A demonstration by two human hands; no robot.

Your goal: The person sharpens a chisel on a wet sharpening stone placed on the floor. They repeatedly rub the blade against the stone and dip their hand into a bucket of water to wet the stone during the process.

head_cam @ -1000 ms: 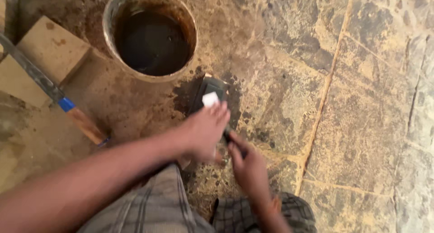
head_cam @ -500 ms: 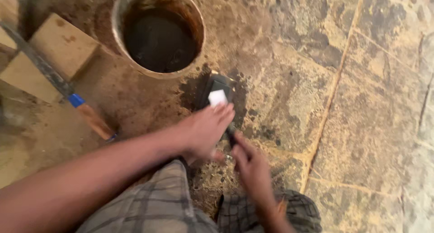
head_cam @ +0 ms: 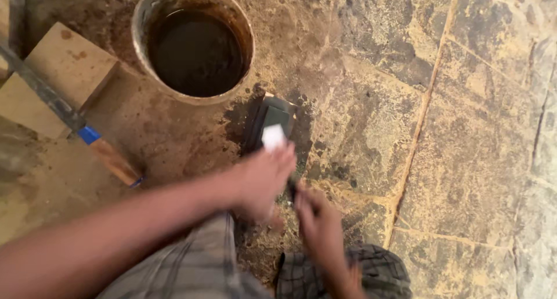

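as both arms reach down, left hand (head_cam: 264,180) fingers press white piece (head_cam: 272,136), right hand (head_cam: 316,223) fingers grip dark handle (head_cam: 292,190)

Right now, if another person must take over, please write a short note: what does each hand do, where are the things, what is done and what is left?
Left hand: pressed down on a white piece that lies on a dark block on the floor.
Right hand: grips a thin dark handle; the rest of the tool is hidden.
Bucket of dark liquid stands just behind the block. A long tool with a wooden handle lies at the left, across a tan block.
Done: floor around the dark block is wet and dark.
Left: cannot tell; the hands are blurred.
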